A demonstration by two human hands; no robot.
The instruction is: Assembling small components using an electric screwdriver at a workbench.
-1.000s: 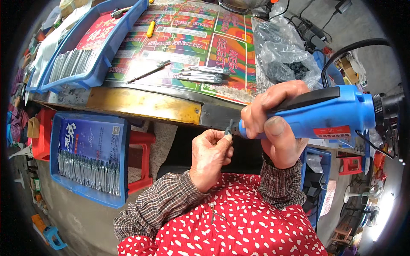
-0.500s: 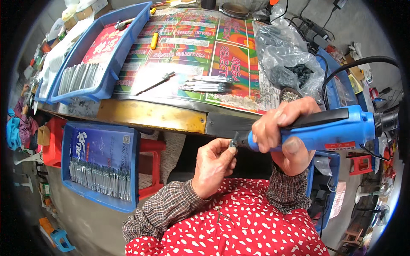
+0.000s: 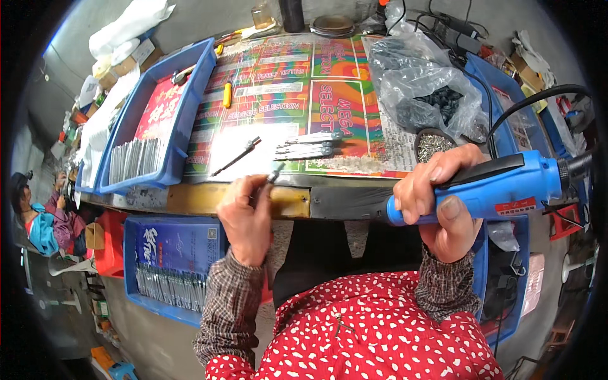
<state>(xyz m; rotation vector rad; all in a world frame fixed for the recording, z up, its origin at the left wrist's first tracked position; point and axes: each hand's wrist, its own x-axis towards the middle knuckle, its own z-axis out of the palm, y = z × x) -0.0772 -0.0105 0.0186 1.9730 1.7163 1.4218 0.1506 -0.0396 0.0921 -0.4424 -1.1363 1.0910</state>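
Head view: left hand (image 3: 246, 218) pinching small metal piece (image 3: 274, 173) at centre; right hand (image 3: 437, 202) clenched around blue power driver (image 3: 487, 190); best set down gently beside finished row (image 3: 307, 144).

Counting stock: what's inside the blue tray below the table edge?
The blue tray holds a row of slim silvery metal pieces on a blue printed sheet; the left forearm hides its right end.

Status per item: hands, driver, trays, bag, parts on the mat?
left hand: pinching a small metal part at the table edge
right hand: gripping blue electric screwdriver, level, corded
upper blue tray: row of metal pieces
lower blue tray: row of metal pieces
plastic bag: open, dark parts inside
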